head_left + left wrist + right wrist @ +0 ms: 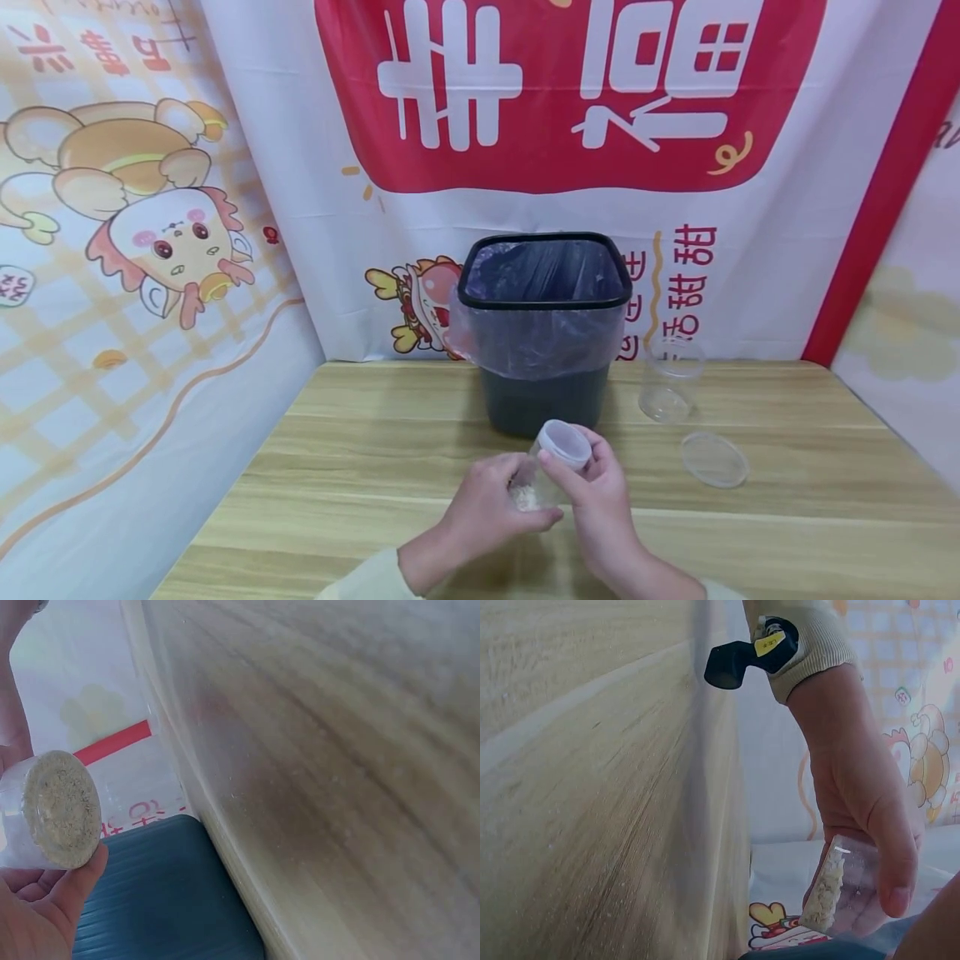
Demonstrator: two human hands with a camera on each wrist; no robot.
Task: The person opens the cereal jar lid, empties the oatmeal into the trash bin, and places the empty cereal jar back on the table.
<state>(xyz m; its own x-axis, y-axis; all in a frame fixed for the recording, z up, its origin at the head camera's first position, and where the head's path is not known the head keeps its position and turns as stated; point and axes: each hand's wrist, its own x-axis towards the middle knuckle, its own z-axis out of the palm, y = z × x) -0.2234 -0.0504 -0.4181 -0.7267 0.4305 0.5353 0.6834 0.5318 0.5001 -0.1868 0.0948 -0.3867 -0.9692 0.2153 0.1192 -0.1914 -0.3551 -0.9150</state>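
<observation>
A small clear plastic jar [546, 485], tilted, with pale flaky bits at its bottom, is held between both hands over the table, in front of the bin. The left hand [491, 497] grips its lower body, fingers and thumb on either side. With its thumb on the near side and fingers behind, the right hand [600, 492] holds the whitish translucent lid [566, 444] at the upper end. In the left wrist view the jar's base [66, 810] shows the flakes. The right wrist view shows the left thumb [895, 877] along the jar wall.
A dark bin [543, 408] with a clear bag over its rim stands behind the hands. To its right are another clear jar [665, 402], upright, and a round clear lid [715, 460] lying flat on the wooden table [360, 467]. Printed cloths hang behind and at the sides.
</observation>
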